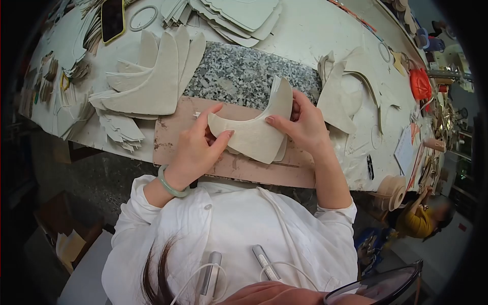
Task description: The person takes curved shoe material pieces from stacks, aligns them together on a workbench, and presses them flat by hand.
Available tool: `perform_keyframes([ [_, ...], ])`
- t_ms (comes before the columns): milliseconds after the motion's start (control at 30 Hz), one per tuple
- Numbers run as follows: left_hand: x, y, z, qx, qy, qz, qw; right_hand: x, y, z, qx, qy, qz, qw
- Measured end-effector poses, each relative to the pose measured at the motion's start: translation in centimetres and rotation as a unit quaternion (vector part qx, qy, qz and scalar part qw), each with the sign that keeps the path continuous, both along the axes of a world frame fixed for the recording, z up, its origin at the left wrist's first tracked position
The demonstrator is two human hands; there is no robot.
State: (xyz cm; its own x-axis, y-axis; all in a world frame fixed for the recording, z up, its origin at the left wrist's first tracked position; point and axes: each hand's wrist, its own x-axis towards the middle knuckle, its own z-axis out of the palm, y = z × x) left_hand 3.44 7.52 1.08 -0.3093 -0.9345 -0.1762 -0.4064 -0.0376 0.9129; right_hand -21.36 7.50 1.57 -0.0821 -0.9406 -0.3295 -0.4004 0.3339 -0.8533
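Note:
A small stack of cream, curved leather-like pieces (256,136), shaped like shoe-upper cutouts, is held between my hands. My left hand (195,145) pinches its left end, thumb on top and fingers partly hidden. My right hand (303,124) grips the upright right horn, thumb on the front and fingers behind. The pieces are over a pinkish-brown board (175,129), in front of a speckled granite slab (234,71). Left of the slab lies a fanned pile of similar cream pieces (157,86). More curved pieces (338,96) lie to its right.
A phone (113,20), a ring (144,18) and stacked cutouts (244,18) lie at the back of the table. On the right are a red item (420,84), a black pen-like object (370,168) and a tape roll (391,190). Another person (419,218) is at far right.

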Motion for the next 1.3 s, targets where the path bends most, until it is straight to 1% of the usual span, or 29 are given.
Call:
perform_keyframes([
  [33, 0.0, -0.1, -0.1, -0.034, -0.026, -0.009, 0.999, 0.1, 0.0, 0.0, 0.002, 0.007, -0.003, 1.0],
  [200, 0.0, -0.2, -0.1, -0.042, -0.065, -0.02, 0.997, 0.0, 0.1, -0.6, -0.006, -0.002, -0.002, 1.0],
  [400, -0.3, -0.2, -0.4, -0.055, -0.067, -0.013, 0.996, 0.1, 0.2, -0.6, 0.012, 0.01, -0.005, 1.0],
  [533, -0.5, -0.2, -0.5, -0.127, -0.105, -0.026, 0.986, 0.1, 0.6, -1.2, -0.036, 0.085, 0.015, 0.996],
  [567, -0.4, -0.2, -0.3, -0.127, -0.105, -0.026, 0.986, 0.2, 0.4, -1.0, -0.035, 0.085, 0.015, 0.996],
  [700, 0.2, -0.5, 1.6, -0.055, -0.229, -0.032, 0.971, 0.0, -1.3, 1.0, 0.026, 0.185, -0.035, 0.982],
  [733, 0.3, -0.4, 1.5, -0.056, -0.23, -0.031, 0.971, -0.4, -1.4, 0.6, -0.035, 0.205, -0.053, 0.977],
  [767, 0.3, -0.1, 1.1, -0.154, -0.227, -0.044, 0.961, -0.6, -1.3, -0.1, -0.096, 0.223, -0.07, 0.968],
  [800, 0.4, 0.1, 0.7, -0.251, -0.222, -0.058, 0.94, -0.5, -0.9, -0.6, -0.098, 0.221, -0.07, 0.968],
  [833, 0.4, 0.2, 0.2, -0.347, -0.215, -0.07, 0.91, -0.2, -0.2, -1.0, -0.242, 0.261, -0.01, 0.935],
  [867, 0.5, 0.3, -0.1, -0.438, -0.206, -0.079, 0.872, 0.0, 0.5, -1.3, -0.38, 0.293, 0.053, 0.876],
  [900, 0.6, 0.5, -0.5, -0.437, -0.207, -0.076, 0.872, 0.4, 1.5, -1.6, -0.382, 0.264, 0.136, 0.875],
  [933, 0.8, 0.9, -0.8, -0.405, -0.205, -0.138, 0.88, 0.8, 2.7, -1.8, -0.379, 0.233, 0.218, 0.868],
  [967, 1.0, 1.1, -1.1, -0.372, -0.202, -0.2, 0.884, 0.9, 3.6, -2.0, -0.38, 0.233, 0.22, 0.868],
  [1033, 1.5, 1.1, -1.5, -0.302, -0.194, -0.321, 0.876, 0.8, 4.5, -2.5, -0.266, 0.367, 0.301, 0.839],
  [1067, 1.9, 1.2, -1.3, -0.3, -0.194, -0.322, 0.877, 0.8, 4.4, -2.5, -0.264, 0.366, 0.301, 0.84],
  [1200, 3.2, 0.5, -0.3, -0.298, -0.254, -0.306, 0.868, -0.4, 2.1, -2.6, -0.18, 0.446, 0.185, 0.857],
  [1233, 3.1, 0.6, -0.3, -0.3, -0.25, -0.31, 0.867, -0.6, 1.8, -2.8, -0.178, 0.449, 0.181, 0.857],
  [1300, 2.9, 0.7, -0.3, -0.326, -0.248, -0.3, 0.862, -0.9, 0.5, -3.8, -0.229, 0.443, 0.14, 0.855],
])
